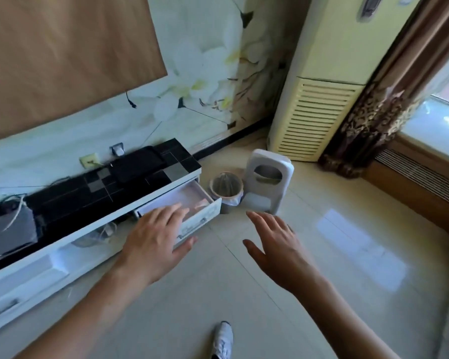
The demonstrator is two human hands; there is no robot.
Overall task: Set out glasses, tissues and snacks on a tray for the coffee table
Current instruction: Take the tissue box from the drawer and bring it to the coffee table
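Observation:
A white drawer (192, 198) stands pulled out at the right end of a low TV cabinet (106, 187) with a black tiled top. Something pinkish (201, 203) lies inside the drawer; it is too blurred to name. My left hand (158, 239) hovers over the drawer's front edge, fingers spread, holding nothing. My right hand (275, 244) is raised over the floor to the right of the drawer, palm down, fingers apart, empty. No tray, glasses, tissues or snacks can be made out.
A small lined waste bin (226, 190) and a white appliance (267, 185) stand on the tiled floor right of the cabinet. A tall cream air conditioner (319, 110) and a patterned curtain (368, 120) fill the corner. My shoe (223, 340) shows below.

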